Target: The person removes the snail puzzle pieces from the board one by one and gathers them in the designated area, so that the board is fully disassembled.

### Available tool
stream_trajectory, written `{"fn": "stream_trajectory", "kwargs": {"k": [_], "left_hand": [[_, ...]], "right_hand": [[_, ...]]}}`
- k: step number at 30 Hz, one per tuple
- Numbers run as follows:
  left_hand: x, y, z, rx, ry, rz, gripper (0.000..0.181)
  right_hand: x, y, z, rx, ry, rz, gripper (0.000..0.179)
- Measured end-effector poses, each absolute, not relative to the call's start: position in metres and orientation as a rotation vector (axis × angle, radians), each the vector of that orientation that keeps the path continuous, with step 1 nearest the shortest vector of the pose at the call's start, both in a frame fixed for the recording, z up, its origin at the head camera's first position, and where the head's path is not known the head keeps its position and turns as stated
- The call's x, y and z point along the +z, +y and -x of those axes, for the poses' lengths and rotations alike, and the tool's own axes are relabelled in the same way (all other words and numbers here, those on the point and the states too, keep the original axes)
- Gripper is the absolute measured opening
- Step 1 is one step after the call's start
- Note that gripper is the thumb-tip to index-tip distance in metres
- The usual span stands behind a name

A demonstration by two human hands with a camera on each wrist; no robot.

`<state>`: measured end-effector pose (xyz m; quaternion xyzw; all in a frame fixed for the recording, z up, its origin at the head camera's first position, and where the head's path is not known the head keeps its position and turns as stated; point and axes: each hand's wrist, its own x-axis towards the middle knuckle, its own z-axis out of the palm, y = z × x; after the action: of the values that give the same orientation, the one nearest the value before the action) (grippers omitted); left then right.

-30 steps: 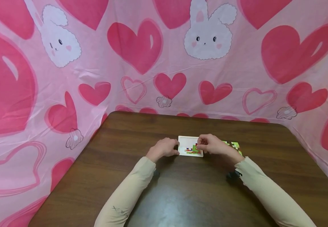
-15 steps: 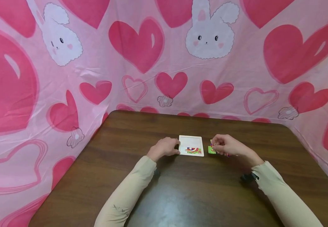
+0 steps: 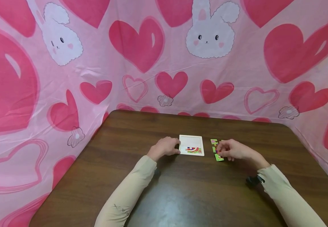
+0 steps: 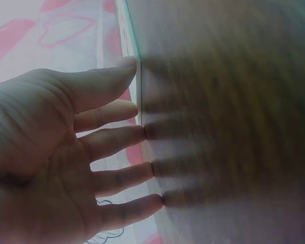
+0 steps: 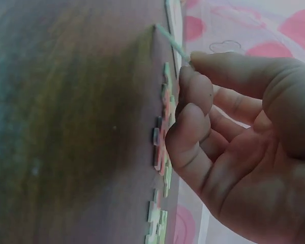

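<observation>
A shallow white puzzle tray (image 3: 190, 141) lies on the table, with a few joined jigsaw pieces (image 3: 194, 150) along its lower part. At its left edge rests my left hand (image 3: 165, 147); in the left wrist view the thumb (image 4: 124, 66) meets the tray's edge (image 4: 138, 96) and the fairly straight fingers touch the tabletop. To the right of the tray, my right hand (image 3: 233, 149) pinches a green-edged puzzle piece (image 3: 219, 157) between thumb and fingertips. In the right wrist view that piece (image 5: 172, 43) is tilted, one corner at the table.
Loose puzzle pieces (image 3: 213, 142) lie right of the tray, some partly hidden by the right hand. The right wrist view shows several of them (image 5: 161, 142) edge-on. A brown wooden table (image 3: 175, 189) meets a pink heart-print cloth (image 3: 164, 56) behind.
My right hand has moved right from over the tray to the loose pieces, then slightly toward me, now with a piece pinched. The left hand has stayed at the tray's edge.
</observation>
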<state>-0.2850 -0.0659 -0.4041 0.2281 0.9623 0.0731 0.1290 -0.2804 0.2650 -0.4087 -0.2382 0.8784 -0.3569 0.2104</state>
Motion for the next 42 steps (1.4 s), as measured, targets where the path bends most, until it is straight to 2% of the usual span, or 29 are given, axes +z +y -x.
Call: {"fn": "stream_trajectory", "kwargs": {"k": [16,31,42], "left_hand": [[-0.404,-0.067,0.285,0.213,2.798,-0.675,0.048],[-0.404,-0.067,0.284,0.203,2.802,-0.681,0.048],[-0.404,-0.066,0.284,0.204,2.798,-0.67,0.049]], "right_hand": [[-0.412,0.256,0.279,-0.882,2.496,0.635,0.025],[-0.397,0.215,0.284,-0.725,2.699,0.737,0.008],[-0.404,0.185,0.292,-0.673,2.73,0.858,0.025]]}}
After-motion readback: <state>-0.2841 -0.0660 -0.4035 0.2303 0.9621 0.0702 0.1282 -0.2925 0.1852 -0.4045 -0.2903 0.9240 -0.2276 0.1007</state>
